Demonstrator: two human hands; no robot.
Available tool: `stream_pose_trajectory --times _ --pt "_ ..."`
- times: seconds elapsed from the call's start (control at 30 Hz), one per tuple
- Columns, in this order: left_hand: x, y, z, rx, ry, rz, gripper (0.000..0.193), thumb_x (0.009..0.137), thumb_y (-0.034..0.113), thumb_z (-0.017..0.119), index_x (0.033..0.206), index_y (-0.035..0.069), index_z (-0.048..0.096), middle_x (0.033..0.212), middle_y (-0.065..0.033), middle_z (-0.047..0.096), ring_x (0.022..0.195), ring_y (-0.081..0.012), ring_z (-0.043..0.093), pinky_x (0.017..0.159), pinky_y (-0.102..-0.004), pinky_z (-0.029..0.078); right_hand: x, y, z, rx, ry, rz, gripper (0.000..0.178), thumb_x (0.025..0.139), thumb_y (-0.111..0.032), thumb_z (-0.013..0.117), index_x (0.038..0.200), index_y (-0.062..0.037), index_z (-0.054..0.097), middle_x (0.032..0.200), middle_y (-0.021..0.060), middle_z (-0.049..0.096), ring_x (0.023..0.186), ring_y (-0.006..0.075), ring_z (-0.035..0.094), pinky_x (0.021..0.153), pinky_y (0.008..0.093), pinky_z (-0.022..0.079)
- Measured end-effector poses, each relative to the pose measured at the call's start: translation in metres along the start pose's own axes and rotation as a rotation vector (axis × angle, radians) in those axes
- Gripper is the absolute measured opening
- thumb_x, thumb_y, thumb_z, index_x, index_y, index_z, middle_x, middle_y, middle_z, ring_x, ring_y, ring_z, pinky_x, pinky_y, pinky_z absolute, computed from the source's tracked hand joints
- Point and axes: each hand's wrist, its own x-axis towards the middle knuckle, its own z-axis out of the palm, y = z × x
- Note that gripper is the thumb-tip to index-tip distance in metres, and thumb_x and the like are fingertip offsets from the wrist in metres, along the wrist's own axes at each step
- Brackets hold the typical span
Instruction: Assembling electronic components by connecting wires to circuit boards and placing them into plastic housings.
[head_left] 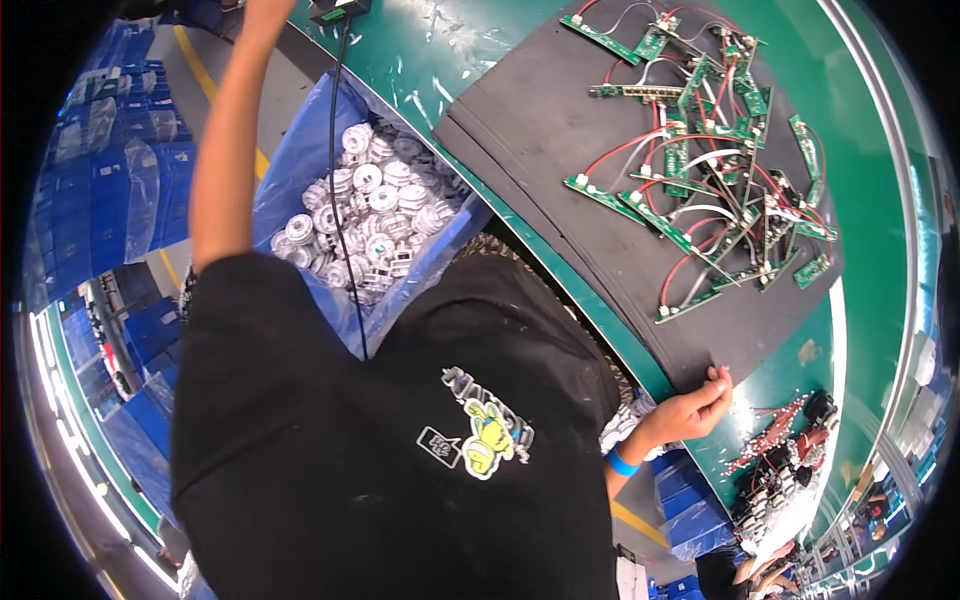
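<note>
My left arm stretches up to the far left, where my left hand [268, 8] is mostly cut off by the upper edge, its fingers out of sight. Near it lies a small black device [338, 10] with a dark cable. At the lower right, my right hand [698, 408], with a blue band on the wrist, is held at the near corner of a dark grey mat [600, 190]. Its fingers are curled with the tips together; anything between them is too small to make out. Several green circuit boards [677, 160] with red and white wires lie piled on the mat.
A blue-lined bin [300, 160] full of white round plastic parts [383, 198] stands left of the green bench [410, 60]. The black cable [335, 150] hangs across it. Bundled wires and connectors [780, 460] lie at the bench's right. Other people's arms [765, 575] show at lower right.
</note>
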Motion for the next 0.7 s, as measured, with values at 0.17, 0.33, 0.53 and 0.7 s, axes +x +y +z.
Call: stream_pose_trajectory --times 0.17,0.33,0.53,0.7 --pt "-0.308 -0.076 0.032 0.172 -0.341 -0.771 0.025 0.089 0.02 0.046 0.089 0.003 0.065 0.085 -0.019 0.066 0.08 -0.0312 0.064 0.073 -0.0413 0.048 -0.001 -0.006 0.004 0.002 -0.006 0.019 0.039 0.1 -0.023 0.033 0.107 0.0046 0.06 0.084 0.0092 0.059 0.073 0.0163 0.049 0.066 0.0288 0.038" --pt "-0.461 -0.023 0.052 0.473 -1.138 -0.621 0.053 0.072 0.018 0.064 0.123 0.007 0.053 0.131 -0.019 0.047 0.126 -0.0384 0.039 0.094 -0.0497 0.041 0.006 -0.002 0.008 -0.047 -0.063 0.046 0.042 0.1 -0.026 0.032 0.108 0.004 0.06 0.081 0.0075 0.057 0.072 0.015 0.047 0.066 0.0276 0.037" --pt "-0.504 -0.074 0.061 0.426 -1.09 -0.624 0.038 0.078 0.013 0.056 0.115 0.005 0.049 0.118 -0.0213 0.051 0.116 -0.0407 0.043 0.091 -0.052 0.041 0.012 -0.007 0.005 -0.081 -0.04 0.032 0.032 0.098 -0.021 0.04 0.105 0.002 0.061 0.077 0.0036 0.056 0.069 0.0134 0.047 0.064 0.0271 0.038" --pt "-0.507 -0.074 0.058 0.453 -0.877 -0.577 0.052 0.058 0.013 0.074 0.104 0.005 0.05 0.107 -0.0189 0.05 0.103 -0.0397 0.048 0.09 -0.0468 0.041 0.008 0.005 0.002 -0.046 -0.061 0.042 0.026 0.098 -0.014 0.042 0.111 0.0011 0.058 0.081 0.0055 0.056 0.074 0.0138 0.051 0.07 0.0282 0.042"
